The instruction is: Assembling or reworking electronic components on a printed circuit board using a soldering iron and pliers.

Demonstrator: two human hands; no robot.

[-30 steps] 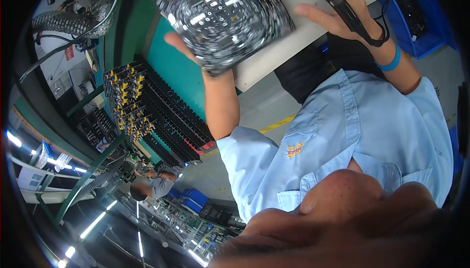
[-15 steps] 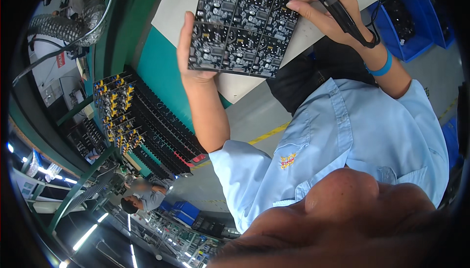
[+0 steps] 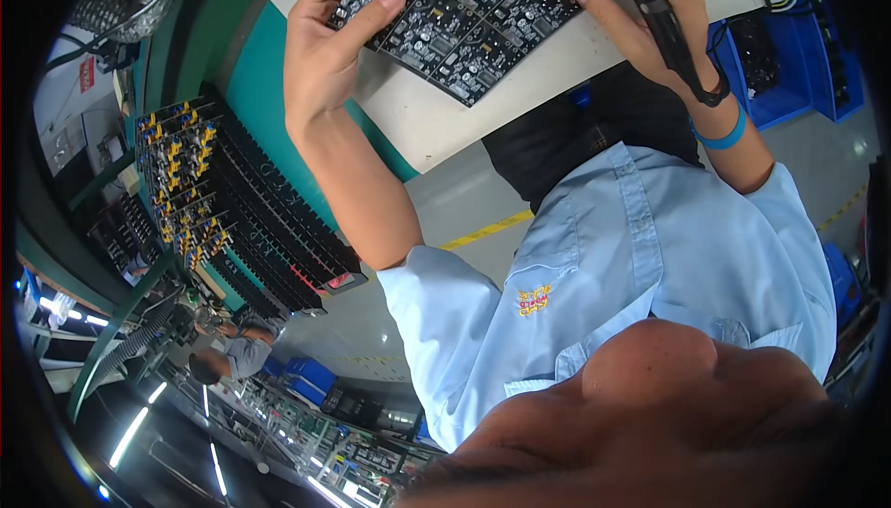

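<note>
A black circuit board panel (image 3: 464,35), split into several matching sections with small components, is tilted above the white work surface. My left hand (image 3: 325,63) grips its left side, thumb pressed on the upper face and fingers around the edge. Beside the panel's right corner is my right hand (image 3: 640,35), closed around a slim black corded tool (image 3: 664,30). The tool's tip lies beyond the top of the picture, so its exact kind cannot be made out. My right thumb is close to the board's corner; whether it touches is unclear.
White work surface (image 3: 427,132) lies under the board, with a green mat (image 3: 264,72) to its left. Rows of black strips (image 3: 269,202) and yellow-topped components (image 3: 176,174) stand farther left. Blue bins (image 3: 780,109) hold dark parts at right. Another person (image 3: 241,355) is in the background.
The board panel has turned clockwise and shifted slightly upward. My left hand has moved left and up, its thumb now over the board's face. My right hand still holds the tool.
</note>
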